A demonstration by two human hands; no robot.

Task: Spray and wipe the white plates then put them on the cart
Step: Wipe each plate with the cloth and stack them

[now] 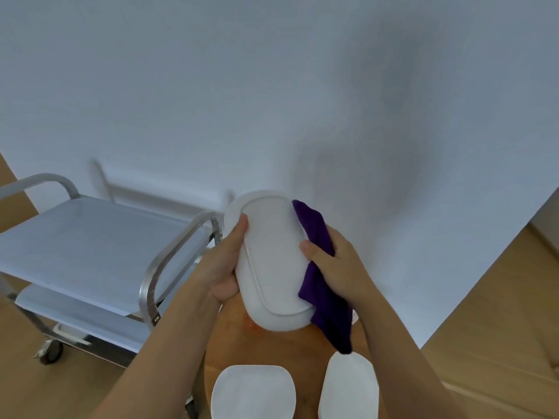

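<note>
A long white oval plate [272,261] is held up in the air with its underside toward me. My left hand [222,264] grips its left rim, thumb on the underside. My right hand [335,267] grips the right rim through a purple cloth [323,300], thumb pressing on the plate; the cloth hangs down past the plate's lower end. On the round wooden table [305,352] below lie a square white plate [252,391] and a narrow oval white plate [348,388]. The steel cart [90,246] stands at the left, its top shelf bare.
The cart's curved handle [169,261] rises close to my left forearm. An orange object [252,327] peeks out under the held plate. A white wall fills the background, and wooden floor [499,313] shows at the right.
</note>
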